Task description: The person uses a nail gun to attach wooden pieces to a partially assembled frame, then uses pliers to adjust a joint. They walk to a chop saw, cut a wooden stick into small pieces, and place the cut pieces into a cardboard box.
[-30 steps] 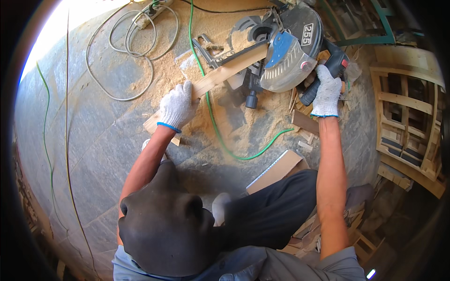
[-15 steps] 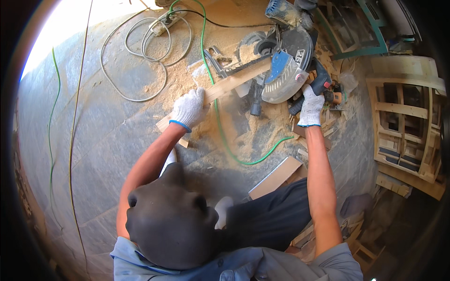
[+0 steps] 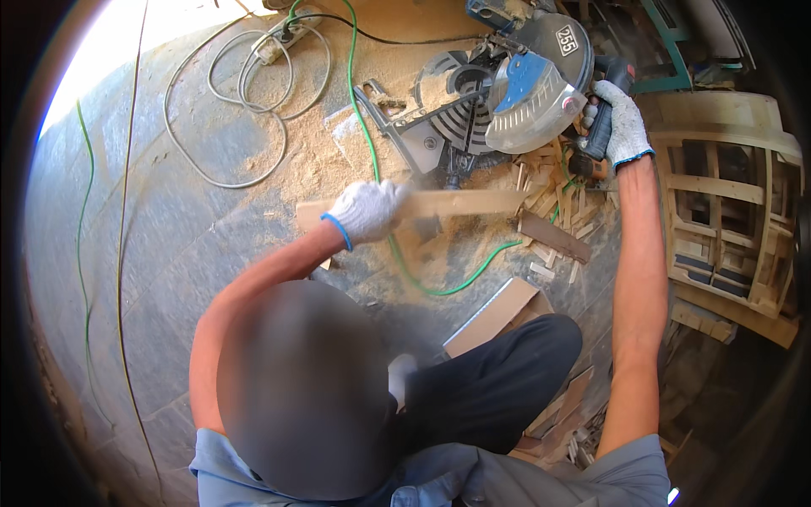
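My left hand (image 3: 367,209), in a white knit glove with a blue cuff, is closed round a long, pale wooden board (image 3: 473,203). The board lies crosswise in front of the miter saw (image 3: 427,144), off its base. My right hand (image 3: 625,122), gloved the same way, wraps round the black handle (image 3: 599,131) of the saw. The saw head is raised, with its clear and blue blade guard (image 3: 532,101) over the slotted round table. Part of the board is hidden behind my left hand.
Sawdust (image 3: 312,152) covers the floor round the saw. A green cord (image 3: 372,139) runs past the saw base and under the board. Wood offcuts (image 3: 553,237) lie below the saw; a flat brown panel (image 3: 498,313) is near my knee. Wooden frames (image 3: 718,186) stand at the right.
The board has come off the saw base toward me and turned more crosswise, held in my left hand. My right hand and the saw handle have moved right, and the saw head has lifted.
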